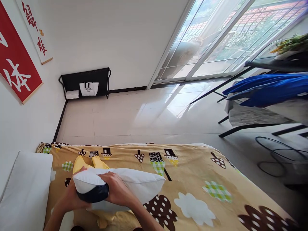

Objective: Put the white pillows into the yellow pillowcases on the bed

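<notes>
A plump white stuffed thing [141,183], like a plush toy, lies over the bed's patterned cover [192,166]. It has a dark navy patch [93,193] at its near left end. Yellow fabric flaps [96,162] stick out on its far side. My left hand [74,194] is wrapped round the left side of that end, its fingers partly hidden. From the right, my right hand [116,188] grips the same end, with its fingertips pressed into the white fabric beside the navy patch.
A white pillow [26,189] lies at the left against the wall. Beyond the bed, a low black rack [95,77] holds a white bag [89,89] and a white box [72,94]. To the right stands a black-framed rack with blue cloth [267,89]; a coiled cable [271,173] is below.
</notes>
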### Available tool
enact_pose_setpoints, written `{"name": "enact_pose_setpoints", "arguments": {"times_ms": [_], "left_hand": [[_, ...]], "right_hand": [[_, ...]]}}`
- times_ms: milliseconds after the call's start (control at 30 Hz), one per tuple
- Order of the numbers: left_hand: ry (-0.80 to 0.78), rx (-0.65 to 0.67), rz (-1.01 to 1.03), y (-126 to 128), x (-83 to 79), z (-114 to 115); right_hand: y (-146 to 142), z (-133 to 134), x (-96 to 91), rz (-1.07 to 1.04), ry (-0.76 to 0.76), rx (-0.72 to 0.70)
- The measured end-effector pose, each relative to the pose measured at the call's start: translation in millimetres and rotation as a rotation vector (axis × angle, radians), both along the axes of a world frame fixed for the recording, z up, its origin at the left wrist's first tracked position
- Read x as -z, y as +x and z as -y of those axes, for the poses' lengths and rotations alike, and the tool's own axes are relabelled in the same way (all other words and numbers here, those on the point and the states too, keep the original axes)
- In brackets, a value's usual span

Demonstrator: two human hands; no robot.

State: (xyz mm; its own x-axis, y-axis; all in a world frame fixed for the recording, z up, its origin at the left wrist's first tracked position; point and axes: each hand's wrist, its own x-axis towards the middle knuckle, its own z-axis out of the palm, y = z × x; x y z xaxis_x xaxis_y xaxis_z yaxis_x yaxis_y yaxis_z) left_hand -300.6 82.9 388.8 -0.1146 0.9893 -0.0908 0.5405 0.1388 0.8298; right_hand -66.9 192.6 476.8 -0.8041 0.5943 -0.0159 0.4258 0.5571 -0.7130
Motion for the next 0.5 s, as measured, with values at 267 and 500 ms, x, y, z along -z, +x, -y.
{"name": "enact_pose_setpoints", "arguments": {"times_ms": [267,500], "left_hand": [[0.067,-0.529,0.138,-1,-8.2,1],[0.018,-0.334,0.127,-16,-30.3,12]], "right_hand": [[112,-22,59.1,-0.333,0.284,0.743],[104,-16,100.5,-0.591,-0.499,0.829]]}}
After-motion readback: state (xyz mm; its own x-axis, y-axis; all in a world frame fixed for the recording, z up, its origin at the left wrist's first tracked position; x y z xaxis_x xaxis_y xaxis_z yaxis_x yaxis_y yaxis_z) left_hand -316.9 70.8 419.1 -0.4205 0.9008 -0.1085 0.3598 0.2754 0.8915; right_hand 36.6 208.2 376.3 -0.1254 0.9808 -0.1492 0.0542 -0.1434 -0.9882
